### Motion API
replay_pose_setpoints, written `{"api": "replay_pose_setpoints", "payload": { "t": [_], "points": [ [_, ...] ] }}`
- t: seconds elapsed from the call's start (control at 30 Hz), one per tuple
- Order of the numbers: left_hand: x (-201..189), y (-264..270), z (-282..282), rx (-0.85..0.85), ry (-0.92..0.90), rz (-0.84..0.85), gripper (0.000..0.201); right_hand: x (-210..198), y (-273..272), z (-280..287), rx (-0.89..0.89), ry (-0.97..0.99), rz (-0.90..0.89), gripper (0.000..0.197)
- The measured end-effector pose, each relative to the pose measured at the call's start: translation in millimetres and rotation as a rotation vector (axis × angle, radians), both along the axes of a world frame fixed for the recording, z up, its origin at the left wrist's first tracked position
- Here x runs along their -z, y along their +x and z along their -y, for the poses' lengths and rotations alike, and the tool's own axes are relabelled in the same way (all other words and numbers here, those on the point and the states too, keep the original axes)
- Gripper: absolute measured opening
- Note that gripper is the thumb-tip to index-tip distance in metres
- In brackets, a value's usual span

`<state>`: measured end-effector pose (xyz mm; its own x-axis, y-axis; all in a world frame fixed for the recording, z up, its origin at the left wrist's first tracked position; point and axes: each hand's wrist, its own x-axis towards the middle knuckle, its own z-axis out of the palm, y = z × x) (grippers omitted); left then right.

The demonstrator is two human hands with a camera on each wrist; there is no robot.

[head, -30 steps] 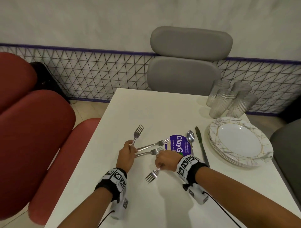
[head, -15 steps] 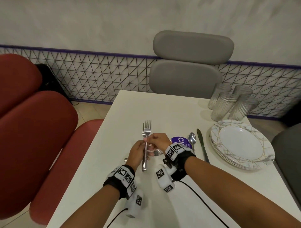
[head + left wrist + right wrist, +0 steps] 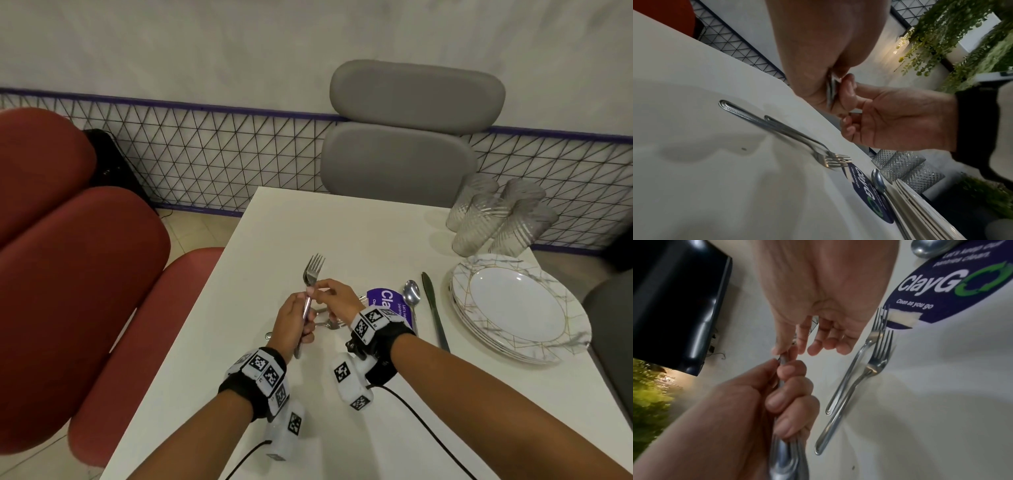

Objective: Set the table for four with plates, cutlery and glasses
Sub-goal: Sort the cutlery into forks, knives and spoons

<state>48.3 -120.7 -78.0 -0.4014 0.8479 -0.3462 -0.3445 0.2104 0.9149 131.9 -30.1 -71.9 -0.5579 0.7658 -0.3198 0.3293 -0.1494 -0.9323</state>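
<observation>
White table (image 3: 342, 233), bare of any place setting. At the right edge, stacked plates (image 3: 513, 305): heavy, breakable, best taken by the rim with both hands. Behind them, four ribbed glasses (image 3: 493, 222), light and slick, best gripped low round the body. Beside the plates, knife (image 3: 433, 308) and spoon (image 3: 411, 296). In the middle, left hand (image 3: 291, 325) wrapped round the handles of upright forks (image 3: 313, 274), seemingly two; right hand (image 3: 337, 298) pinching the necks between thumb and forefinger. Two more forks (image 3: 859, 369) flat on the table beneath. Stiff, smooth steel, apt to slide and clatter; safest held mid-handle.
</observation>
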Motion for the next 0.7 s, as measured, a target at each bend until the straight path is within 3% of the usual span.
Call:
{"api": "replay_pose_setpoints", "payload": {
  "t": [0.2, 0.37, 0.5, 0.6, 0.7],
  "points": [
    [2.6, 0.3, -1.3, 0.030, -0.029, -0.008, 0.027, 3.5, -3.4, -1.9, -0.007, -0.017, -0.007, 0.032],
    [3.2, -2.0, -2.6, 0.062, -0.054, 0.119, 0.026, 2.2, -0.9, -11.0, -0.041, -0.253, 0.010, 0.011],
    [2.8, -4.2, -5.7, 0.129, -0.079, 0.045, 0.023, 7.9, 1.4, -18.5, -0.068, -0.259, 0.075, 0.017],
    [5.6, -7.9, -9.3, 0.095, -0.134, 0.007, 0.021, 3.3, 7.3, -25.3, -0.052, -0.094, 0.222, 0.036],
    [12.2, -15.2, -8.0, 0.034, -0.154, 0.010, 0.023, 6.2, 21.7, -34.9, -0.105, 0.292, 0.626, 0.038]
  ]
}}
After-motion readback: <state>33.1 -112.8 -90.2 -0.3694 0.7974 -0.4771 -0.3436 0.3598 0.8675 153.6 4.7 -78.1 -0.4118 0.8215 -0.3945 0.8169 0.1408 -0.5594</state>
